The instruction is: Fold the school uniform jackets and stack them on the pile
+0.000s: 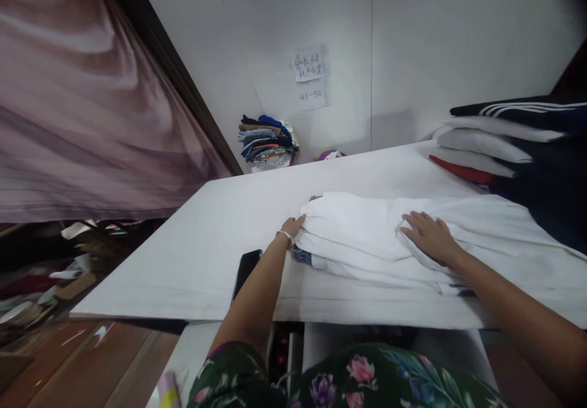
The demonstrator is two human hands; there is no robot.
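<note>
A white garment (353, 227), perhaps trousers, lies stretched across the white table, with bits of blue denim (301, 255) showing from under its left end. My left hand (293, 227), with a bracelet at the wrist, grips that left end; its fingers are partly hidden by the cloth. Palm down on the middle of the white cloth rests my right hand (428, 237), its fingers extended beside a raised fold. A black phone (246, 270) lies on the table beside my left forearm.
Folded clothes (486, 145) are stacked at the table's right end. Beyond the far edge, another clothes pile (268, 142) stands by the wall under handwritten paper notes (312, 77). A pink curtain (92, 102) hangs at the left above floor clutter.
</note>
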